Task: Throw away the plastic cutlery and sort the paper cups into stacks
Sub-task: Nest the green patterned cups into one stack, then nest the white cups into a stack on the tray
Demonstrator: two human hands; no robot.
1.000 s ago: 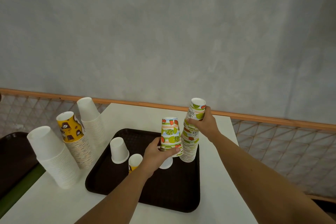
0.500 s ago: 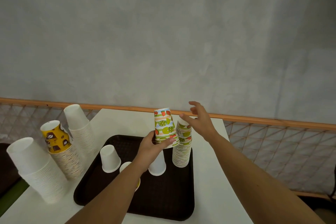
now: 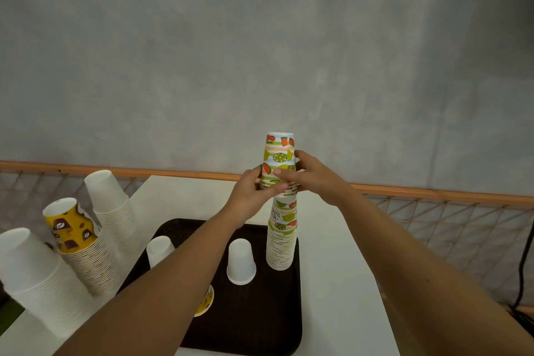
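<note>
A fruit-patterned paper cup (image 3: 278,153), upside down, sits on top of the tall fruit-patterned stack (image 3: 281,243) at the right side of the dark tray (image 3: 260,324). My left hand (image 3: 251,196) grips the cup's lower part from the left, and my right hand (image 3: 312,176) grips it from the right. Two single white cups (image 3: 241,261) (image 3: 158,250) stand upside down on the tray. A yellow-patterned cup (image 3: 205,302) lies on the tray, mostly hidden under my left forearm.
On the white table (image 3: 332,254) left of the tray stand three leaning stacks: a yellow coffee-patterned stack (image 3: 78,243), a white stack (image 3: 114,208) behind it, and a wider white stack (image 3: 37,280) in front. A netted railing (image 3: 433,211) runs behind the table.
My left hand lifted the fruit-patterned cup and set it on top of the fruit-patterned stack. My right hand let go of the stack's top and now holds the new cup.
</note>
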